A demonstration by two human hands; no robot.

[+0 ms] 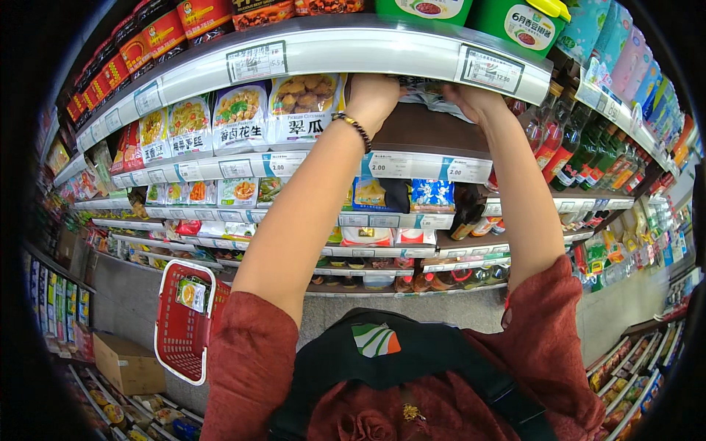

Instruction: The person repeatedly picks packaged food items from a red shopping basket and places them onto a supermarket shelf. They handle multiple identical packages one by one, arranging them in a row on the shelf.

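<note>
My left hand (371,103), with a beaded bracelet (353,126) at the wrist, reaches under the curved white rail (375,55) of a shelf, its partly visible fingers curled. My right hand (474,101) reaches under the same rail from the right, fingers bent at some crumpled, silvery and dark packaging (428,94). What exactly either hand grips is hidden by the rail and shadow. Left of my left hand stand several flat snack packets (301,110) with food pictures; below both hands runs another rail (408,167) with price labels.
Red packs (165,33) and green tubs (529,26) line the upper shelf. Bottles (559,140) fill the right side, with packets (434,195) on lower shelves. A red basket (184,345) holding a packet sits at my lower left, beside a cardboard box (129,364).
</note>
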